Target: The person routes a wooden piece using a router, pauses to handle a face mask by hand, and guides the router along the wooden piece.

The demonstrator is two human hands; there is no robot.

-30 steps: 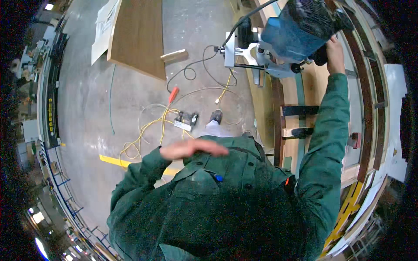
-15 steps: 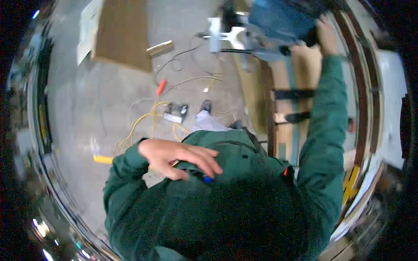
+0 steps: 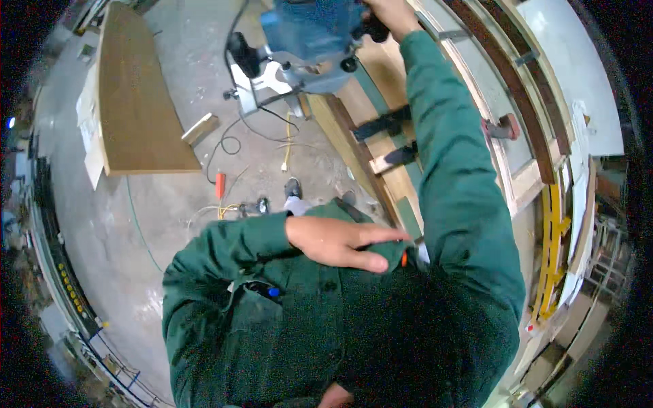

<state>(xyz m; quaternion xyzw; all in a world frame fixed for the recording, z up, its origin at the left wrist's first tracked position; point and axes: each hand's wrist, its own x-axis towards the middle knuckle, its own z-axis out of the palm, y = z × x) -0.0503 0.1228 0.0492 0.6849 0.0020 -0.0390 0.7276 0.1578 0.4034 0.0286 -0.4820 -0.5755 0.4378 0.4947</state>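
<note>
A blue plunge router (image 3: pixel 313 30) with black knobs and a metal base is at the top of the head view. My right hand (image 3: pixel 396 15) is closed on its right side, by a black handle; the fingers are partly cut off by the view's edge. The free left knob (image 3: pixel 243 54) shows. My left hand (image 3: pixel 337 241) lies across my chest, fingers stretched out and holding nothing. Its fingertips are by my chest pocket, near a small orange item (image 3: pixel 404 258). A blue-tipped item (image 3: pixel 273 292) sits in the other chest pocket.
Wooden boards with black clamps (image 3: pixel 384 124) lie on the bench to my right. Past my right arm are a red-ended clamp (image 3: pixel 507 128) and a yellow level-like bar (image 3: pixel 548 251). A large brown panel (image 3: pixel 132 102) stands at left. Cords and a red connector (image 3: pixel 220 185) trail over the floor.
My left hand has moved right across my chest, from one pocket to the other. The view has turned, so the router and bench appear further left; my right hand stays on the router.
</note>
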